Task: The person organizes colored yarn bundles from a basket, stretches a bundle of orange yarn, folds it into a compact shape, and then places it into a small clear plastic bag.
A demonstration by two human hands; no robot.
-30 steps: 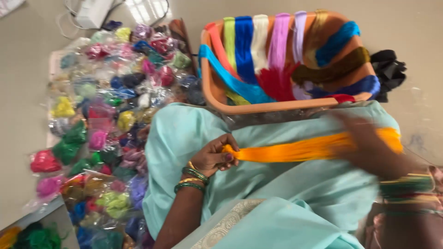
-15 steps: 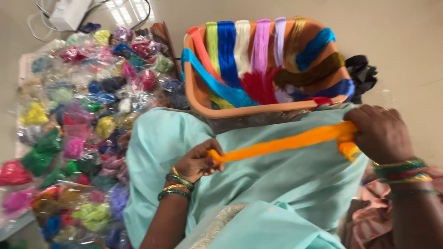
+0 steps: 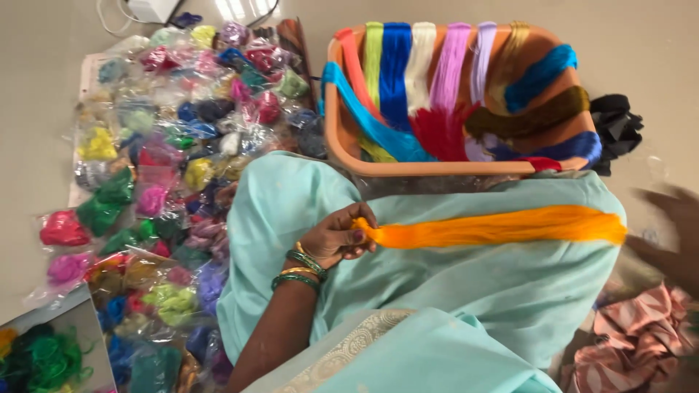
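My left hand (image 3: 336,237) pinches one end of a bright orange bundle of thread (image 3: 502,225) that lies stretched across my lap on pale turquoise cloth (image 3: 466,291). Green and gold bangles circle that wrist. My right hand (image 3: 673,233) is a dark blur at the right edge, just past the far end of the orange bundle and apart from it; its fingers look spread and hold nothing. Beyond my knees stands an orange plastic tub (image 3: 437,169) with many coloured thread skeins draped over its rim.
A spread of small clear bags of coloured thread (image 3: 167,160) covers the floor at left. A tray of green thread (image 3: 44,356) sits at bottom left. Black thread (image 3: 615,127) lies right of the tub, pink patterned cloth (image 3: 641,335) at bottom right.
My right hand has let go of the orange bundle's far end and moved off to the right. The bundle now lies flat on my lap. My left hand keeps its grip.
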